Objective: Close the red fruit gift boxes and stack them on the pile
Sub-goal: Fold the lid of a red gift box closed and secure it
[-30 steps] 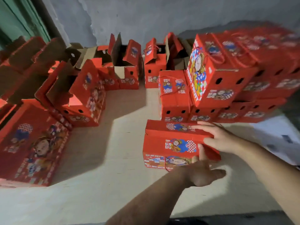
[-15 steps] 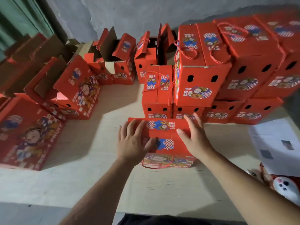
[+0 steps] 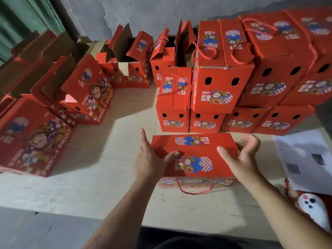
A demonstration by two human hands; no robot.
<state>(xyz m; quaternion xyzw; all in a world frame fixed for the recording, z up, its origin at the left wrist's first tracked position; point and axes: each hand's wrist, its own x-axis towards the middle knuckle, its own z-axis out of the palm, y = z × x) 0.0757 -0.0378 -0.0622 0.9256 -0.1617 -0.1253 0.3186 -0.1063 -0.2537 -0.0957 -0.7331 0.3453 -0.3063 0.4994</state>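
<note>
A closed red gift box (image 3: 194, 146) lies on the pale table (image 3: 107, 168) right in front of me, its red cord handle hanging over the near side. My left hand (image 3: 150, 159) lies flat against its left end with straight fingers, the thumb resting on the lid. My right hand (image 3: 240, 159) grips the right end, thumb on the lid and fingers curled round the edge. Just behind stands the pile of closed red boxes (image 3: 222, 78), two layers high.
Several open red boxes (image 3: 129, 56) with raised flaps line the back wall and the left side (image 3: 86, 90). Printed papers (image 3: 305, 159) lie at the right, with a white and red plush toy (image 3: 312, 211) near the table's front edge.
Both hands slid from the top of the box out to its two ends. The right hand's fingers have curled round the right edge.
</note>
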